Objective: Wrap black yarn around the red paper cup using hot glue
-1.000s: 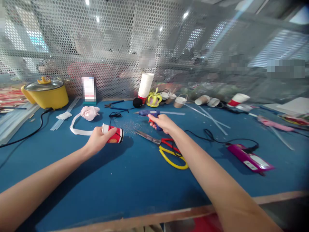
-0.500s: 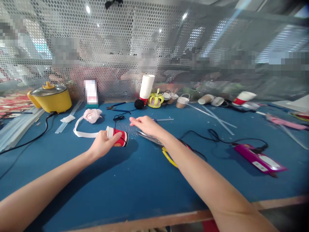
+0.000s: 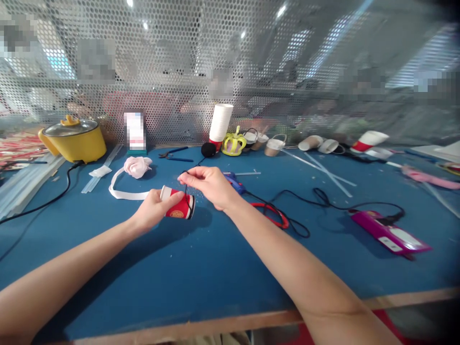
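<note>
My left hand (image 3: 151,212) grips a small red paper cup (image 3: 178,206) lying on its side just above the blue table (image 3: 201,268). A thin black cord (image 3: 186,194) runs from the cup's rim up to my right hand (image 3: 205,184), whose fingertips pinch it directly above the cup. The blue glue gun (image 3: 233,181) lies on the table right behind my right hand, and the red-handled scissors (image 3: 271,212) lie beside my right forearm, partly hidden by it.
A yellow pot (image 3: 74,140) stands at the back left, with a pink fabric flower on a white ribbon (image 3: 134,167) nearer. A stack of white cups (image 3: 220,123), a yellow crown (image 3: 233,143) and small baskets line the mesh wall. A magenta device (image 3: 390,234) with black cable lies right.
My right hand let go of the glue gun, swung left and pinched the black cord above the cup. The left hand kept hold of the cup.
</note>
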`<state>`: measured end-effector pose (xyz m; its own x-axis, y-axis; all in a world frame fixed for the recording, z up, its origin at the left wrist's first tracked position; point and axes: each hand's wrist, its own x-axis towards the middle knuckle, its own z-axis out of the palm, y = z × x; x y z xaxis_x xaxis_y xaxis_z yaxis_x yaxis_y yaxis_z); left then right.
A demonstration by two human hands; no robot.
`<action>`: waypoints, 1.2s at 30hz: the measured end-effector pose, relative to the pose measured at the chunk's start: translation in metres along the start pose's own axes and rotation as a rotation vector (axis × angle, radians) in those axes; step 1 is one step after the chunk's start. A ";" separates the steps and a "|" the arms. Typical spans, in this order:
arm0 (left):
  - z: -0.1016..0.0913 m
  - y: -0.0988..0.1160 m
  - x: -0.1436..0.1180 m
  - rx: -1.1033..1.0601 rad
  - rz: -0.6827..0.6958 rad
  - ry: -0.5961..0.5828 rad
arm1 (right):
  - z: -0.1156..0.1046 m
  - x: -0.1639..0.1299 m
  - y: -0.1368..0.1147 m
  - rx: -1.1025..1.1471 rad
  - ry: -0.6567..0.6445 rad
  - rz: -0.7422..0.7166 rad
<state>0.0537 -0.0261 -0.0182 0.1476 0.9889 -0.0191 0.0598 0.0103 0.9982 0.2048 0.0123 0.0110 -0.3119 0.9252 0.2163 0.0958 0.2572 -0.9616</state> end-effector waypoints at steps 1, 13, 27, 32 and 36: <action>0.000 0.000 0.000 -0.028 -0.028 -0.003 | -0.003 0.000 -0.002 0.004 0.011 -0.011; 0.001 0.002 -0.002 -0.132 -0.106 -0.009 | -0.015 0.006 0.000 -0.182 0.142 -0.121; 0.002 0.007 -0.009 -0.140 -0.006 -0.032 | -0.016 0.007 0.005 -0.332 0.131 -0.115; 0.002 0.006 -0.011 -0.102 0.055 -0.018 | -0.015 0.005 0.001 -0.365 0.118 -0.085; 0.002 0.007 -0.012 -0.107 0.076 -0.023 | -0.013 0.004 0.000 -0.363 0.105 -0.072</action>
<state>0.0541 -0.0379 -0.0109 0.1703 0.9837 0.0572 -0.0577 -0.0480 0.9972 0.2160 0.0201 0.0141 -0.2330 0.9197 0.3159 0.4111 0.3876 -0.8251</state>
